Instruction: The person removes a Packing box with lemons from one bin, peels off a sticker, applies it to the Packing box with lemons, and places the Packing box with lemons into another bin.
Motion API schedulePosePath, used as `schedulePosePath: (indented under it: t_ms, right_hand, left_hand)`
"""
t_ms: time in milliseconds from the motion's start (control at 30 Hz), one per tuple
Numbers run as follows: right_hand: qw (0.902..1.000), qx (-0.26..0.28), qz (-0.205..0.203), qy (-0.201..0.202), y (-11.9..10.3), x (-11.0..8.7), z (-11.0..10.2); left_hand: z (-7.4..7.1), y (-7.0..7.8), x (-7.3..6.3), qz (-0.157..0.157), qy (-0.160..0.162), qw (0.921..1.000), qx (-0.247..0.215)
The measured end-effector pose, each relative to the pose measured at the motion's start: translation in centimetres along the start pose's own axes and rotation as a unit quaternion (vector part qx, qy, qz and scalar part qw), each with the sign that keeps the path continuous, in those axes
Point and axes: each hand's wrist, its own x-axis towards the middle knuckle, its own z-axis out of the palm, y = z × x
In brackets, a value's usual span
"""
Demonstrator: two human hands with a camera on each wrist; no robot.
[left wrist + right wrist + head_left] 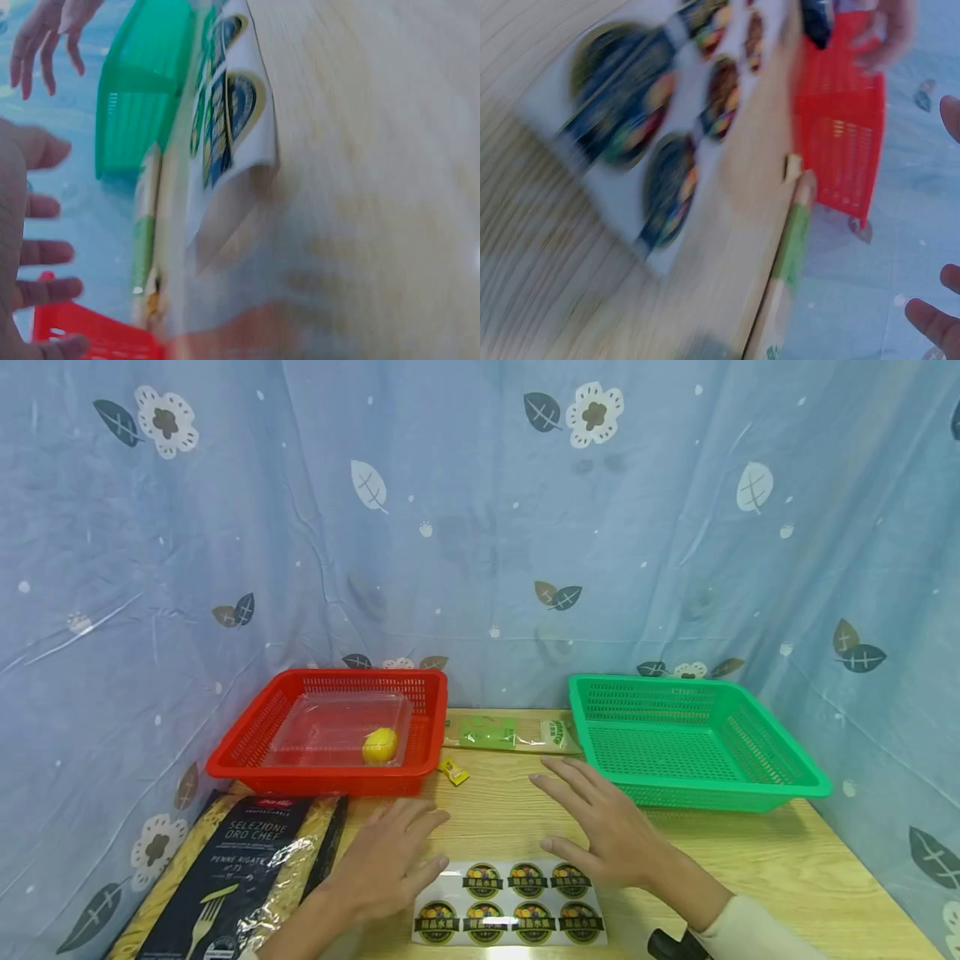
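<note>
My left hand (pixel 393 860) hovers, fingers spread, between the penne bag and a sheet of round stickers (pixel 510 906). On the other side, my right hand (pixel 607 827) is held over the table past the sheet's upper right corner, thumb apart from the fingers. Neither hand holds anything. The white sheet lies on the table with two rows of dark fruit labels; its near edge lifts slightly in the left wrist view. Beyond the hands lie a small yellow wrapped candy (pixel 453 772) and a long pack with a green label (pixel 502 733).
A red basket (pixel 322 782) at the back left holds a clear plastic box (pixel 315 727) and a yellow fruit (pixel 380 746). At the back right stands a green basket (pixel 705 793). The black penne bag (pixel 240 868) lies front left. A blue curtain (pixel 480 527) hangs behind.
</note>
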Motion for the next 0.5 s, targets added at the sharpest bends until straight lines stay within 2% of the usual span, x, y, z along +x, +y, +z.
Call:
schedulePosePath:
  t_ms: [100, 200, 267, 333, 500]
  right_hand:
    - [0.9991, 0.035, 0.015, 0.019, -0.3, 1.0, 0.2]
    - [0.9974, 0.06, 0.037, 0.017, -0.6, 2.1, 0.5]
    - [0.9954, 0.076, 0.057, 0.007, -0.7, 2.7, 0.7]
    - [0.9922, 0.099, 0.076, -0.002, -0.7, 3.5, 0.9]
    - [0.9801, 0.163, 0.114, -0.006, -0.3, 5.6, 1.5]
  left_hand:
    - [0.1, 0.1, -0.3, -0.057, 0.005, 0.9964, -0.063]
    - [0.2, 0.0, -0.4, -0.125, 0.013, 0.9837, -0.129]
    - [0.4, -0.1, -0.3, -0.173, 0.031, 0.9681, -0.178]
    - [0.5, -0.3, -0.2, -0.219, 0.057, 0.9483, -0.223]
    - [0.6, -1.2, 0.2, -0.286, 0.105, 0.9083, -0.287]
